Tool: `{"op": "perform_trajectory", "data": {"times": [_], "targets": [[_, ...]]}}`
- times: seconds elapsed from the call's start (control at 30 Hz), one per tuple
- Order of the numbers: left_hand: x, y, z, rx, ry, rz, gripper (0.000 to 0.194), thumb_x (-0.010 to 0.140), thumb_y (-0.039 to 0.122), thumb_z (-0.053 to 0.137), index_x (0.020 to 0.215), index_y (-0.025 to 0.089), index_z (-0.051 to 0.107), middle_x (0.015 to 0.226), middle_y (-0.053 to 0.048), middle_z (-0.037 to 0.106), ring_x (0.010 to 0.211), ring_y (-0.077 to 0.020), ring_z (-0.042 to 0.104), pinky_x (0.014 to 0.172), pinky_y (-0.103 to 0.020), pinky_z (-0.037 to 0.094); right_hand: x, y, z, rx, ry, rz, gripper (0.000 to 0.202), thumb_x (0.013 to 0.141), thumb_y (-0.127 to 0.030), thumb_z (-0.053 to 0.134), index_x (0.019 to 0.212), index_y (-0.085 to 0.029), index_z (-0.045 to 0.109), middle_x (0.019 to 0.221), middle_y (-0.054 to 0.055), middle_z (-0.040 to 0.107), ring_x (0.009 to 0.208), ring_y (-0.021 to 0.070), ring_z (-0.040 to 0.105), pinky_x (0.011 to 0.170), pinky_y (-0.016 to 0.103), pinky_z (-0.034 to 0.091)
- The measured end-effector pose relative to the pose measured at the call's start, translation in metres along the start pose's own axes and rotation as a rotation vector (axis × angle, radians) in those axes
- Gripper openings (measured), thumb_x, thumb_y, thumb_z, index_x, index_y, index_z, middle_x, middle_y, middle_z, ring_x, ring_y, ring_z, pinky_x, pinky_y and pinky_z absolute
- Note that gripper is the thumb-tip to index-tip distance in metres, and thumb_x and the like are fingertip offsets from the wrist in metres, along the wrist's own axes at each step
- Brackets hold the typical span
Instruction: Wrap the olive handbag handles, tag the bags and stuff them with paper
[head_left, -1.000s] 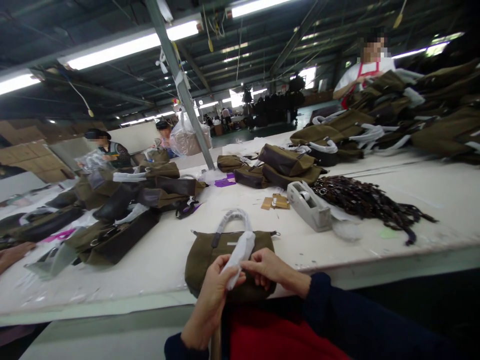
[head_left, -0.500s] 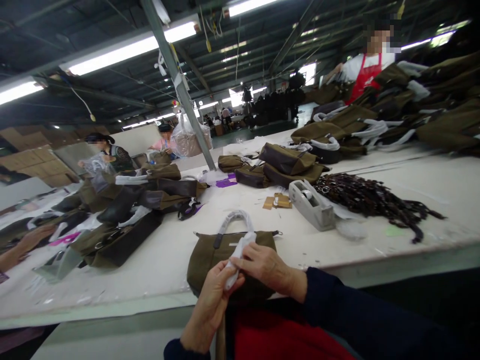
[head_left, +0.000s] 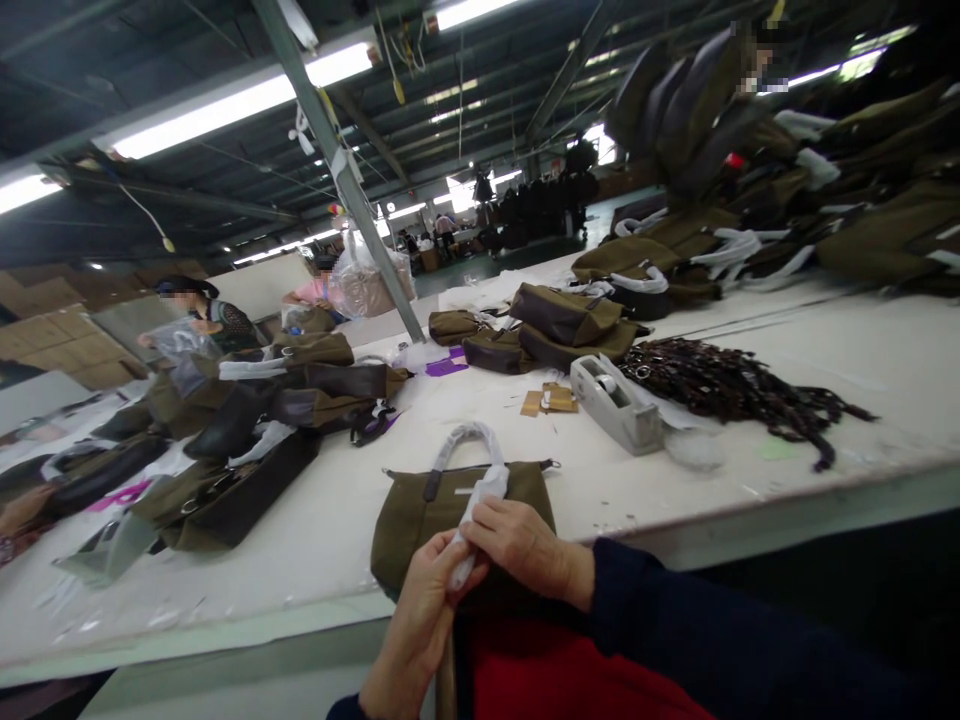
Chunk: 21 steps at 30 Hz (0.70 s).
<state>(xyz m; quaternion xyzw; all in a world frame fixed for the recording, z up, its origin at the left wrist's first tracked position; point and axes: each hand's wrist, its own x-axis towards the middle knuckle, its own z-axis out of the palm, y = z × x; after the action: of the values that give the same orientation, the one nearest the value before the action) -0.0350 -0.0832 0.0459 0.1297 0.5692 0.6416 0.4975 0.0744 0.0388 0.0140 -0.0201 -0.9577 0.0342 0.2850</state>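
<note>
An olive green handbag (head_left: 420, 515) lies at the near edge of the white table, one handle (head_left: 469, 432) arching up from its top, wrapped in white material. A white-wrapped handle end (head_left: 487, 488) runs down over the bag's front between my hands. My left hand (head_left: 429, 590) is closed round its lower end, thumb on top. My right hand (head_left: 521, 540) pinches the same wrapping just above, fingers pressed together. The bag's lower right part is hidden behind my right hand.
A grey tape dispenser (head_left: 616, 408) and a heap of dark straps (head_left: 735, 390) lie to the right, near brown cards (head_left: 550, 400). Bags are piled left (head_left: 225, 490), behind and far right. A metal post (head_left: 352, 190) rises behind. A co-worker's hand (head_left: 26, 510) is at far left.
My hands stay on the wrapping, the right fingers slightly shifted. At the back right, dark bags have been raised in front of a person. The view has moved slightly.
</note>
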Motion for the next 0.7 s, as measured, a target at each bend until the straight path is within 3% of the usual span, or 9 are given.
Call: {"op": "perform_trajectory", "data": {"times": [0.1, 0.27, 0.43, 0.6, 0.7], "targets": [[-0.008, 0.0, -0.003, 0.007, -0.007, -0.023, 0.035, 0.073, 0.023, 0.079, 0.104, 0.014, 0.065, 0.107, -0.01, 0.07, 0.093, -0.0208, 0.07, 0.068, -0.025, 0.061, -0.009, -0.003, -0.008, 0.01, -0.059, 0.074, 0.017, 0.097, -0.022, 0.052, 0.113, -0.019, 0.059, 0.093, 0.005, 0.059, 0.086, 0.0183, 0.055, 0.071, 0.028, 0.046], [-0.033, -0.004, -0.01, 0.067, -0.008, -0.069, 0.061, 0.067, 0.032, 0.083, 0.122, 0.02, 0.06, 0.126, -0.014, 0.064, 0.111, -0.033, 0.066, 0.061, -0.029, 0.062, -0.041, 0.006, -0.031, 0.096, -0.173, 0.132, 0.054, 0.091, -0.015, 0.054, 0.143, -0.023, 0.042, 0.101, 0.006, 0.061, 0.085, 0.0174, 0.058, 0.066, 0.025, 0.049], [-0.046, -0.007, -0.018, 0.214, 0.032, -0.032, 0.065, 0.063, 0.043, 0.084, 0.12, 0.02, 0.062, 0.133, -0.017, 0.06, 0.092, -0.0295, 0.072, 0.054, -0.028, 0.059, -0.05, 0.023, -0.049, 0.16, -0.167, 0.191, 0.053, 0.089, -0.015, 0.056, 0.139, -0.028, 0.048, 0.099, 0.004, 0.061, 0.085, 0.0155, 0.058, 0.071, 0.023, 0.049], [-0.042, -0.014, -0.02, 0.343, 0.047, 0.047, 0.064, 0.062, 0.049, 0.084, 0.114, 0.019, 0.063, 0.118, -0.016, 0.068, 0.076, -0.0243, 0.072, 0.05, -0.027, 0.057, -0.021, 0.04, -0.042, 0.062, -0.103, 0.276, 0.044, 0.093, -0.013, 0.05, 0.134, -0.026, 0.053, 0.101, 0.006, 0.06, 0.09, 0.0175, 0.057, 0.073, 0.025, 0.049], [-0.041, -0.02, -0.025, 0.452, 0.034, 0.08, 0.063, 0.064, 0.051, 0.082, 0.113, 0.016, 0.064, 0.072, -0.008, 0.073, 0.057, -0.0192, 0.068, 0.046, -0.023, 0.053, -0.016, 0.047, -0.024, -0.006, -0.188, 0.232, 0.031, 0.094, -0.017, 0.051, 0.121, -0.027, 0.062, 0.099, 0.006, 0.058, 0.089, 0.0196, 0.056, 0.068, 0.026, 0.048]]}}
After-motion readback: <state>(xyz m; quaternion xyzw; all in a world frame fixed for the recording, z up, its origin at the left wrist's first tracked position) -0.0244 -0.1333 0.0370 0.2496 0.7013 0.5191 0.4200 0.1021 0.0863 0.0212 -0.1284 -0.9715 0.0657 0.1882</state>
